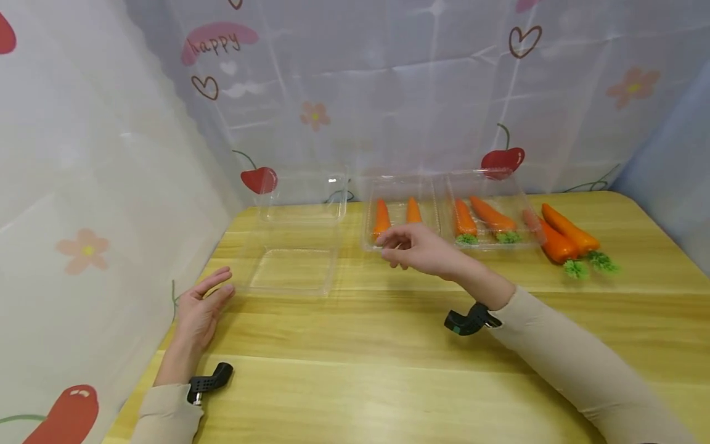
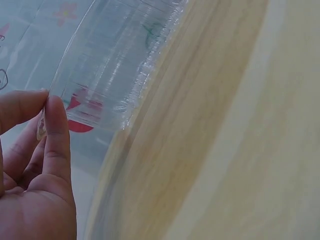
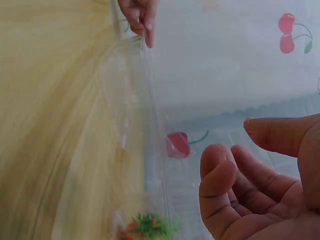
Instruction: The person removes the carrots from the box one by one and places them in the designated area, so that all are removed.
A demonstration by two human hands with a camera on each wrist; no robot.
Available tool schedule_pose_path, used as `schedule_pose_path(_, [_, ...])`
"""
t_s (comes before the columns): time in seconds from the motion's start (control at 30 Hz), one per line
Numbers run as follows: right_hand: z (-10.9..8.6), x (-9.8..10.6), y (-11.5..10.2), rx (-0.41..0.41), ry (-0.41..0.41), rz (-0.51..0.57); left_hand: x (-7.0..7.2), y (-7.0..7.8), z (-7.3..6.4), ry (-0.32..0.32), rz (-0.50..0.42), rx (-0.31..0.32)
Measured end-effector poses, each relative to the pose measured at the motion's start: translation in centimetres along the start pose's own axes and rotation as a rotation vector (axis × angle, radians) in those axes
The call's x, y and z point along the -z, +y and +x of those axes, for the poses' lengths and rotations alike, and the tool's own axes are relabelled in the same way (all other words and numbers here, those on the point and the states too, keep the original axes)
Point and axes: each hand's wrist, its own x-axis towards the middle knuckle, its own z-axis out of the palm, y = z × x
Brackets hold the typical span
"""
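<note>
Head view: left hand [image 1: 201,309] pinching clear container [image 1: 291,271]
Right hand [image 1: 418,249] is hovering, thumb and fingers apart, carrots [image 1: 383,216] lying beyond it.

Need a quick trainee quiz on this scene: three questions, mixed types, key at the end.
1. Count: how many carrots lie on the table beside the clear boxes, not in them?
2. True or false: the right hand is gripping a carrot.
3. Multiple choice: seen in the head view, which box is the left hand pinching by its edge?
A) the left one
B) the middle one
C) the right one

Key:
1. Two.
2. False; the right hand holds nothing, with a gap between thumb and fingers in its wrist view.
3. A; the left box, which has no carrots in it.
</note>
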Motion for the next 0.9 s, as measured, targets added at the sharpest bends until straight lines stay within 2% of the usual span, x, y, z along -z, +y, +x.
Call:
schedule_pose_path(0.17, [2.0, -3.5, -0.3, 0.002, -0.097, 0.086, 0.2, 0.3, -0.3, -0.001, -0.001, -0.01])
schedule_pose_path(0.3, [3.6, -6.3, 0.2, -0.033, -0.11, 0.134, 0.3, 0.4, -0.4, -0.003, -0.002, -0.015])
schedule_pose_path(0.47, [5.3, -9.0, 0.9, -0.099, -0.013, 0.199, 0.4, 0.4, -0.5, -0.008, 0.006, -0.019])
schedule_pose_path(0.67, [6.4, -10.8, 0.9, -0.142, 0.12, 0.353, 0.9, 0.5, -0.6, -0.016, 0.011, -0.031])
schedule_pose_path(0.9, [7.1, -12.2, 0.7, -0.155, 0.154, 0.459, 1.7, 0.7, -1.0, 0.004, -0.019, -0.031])
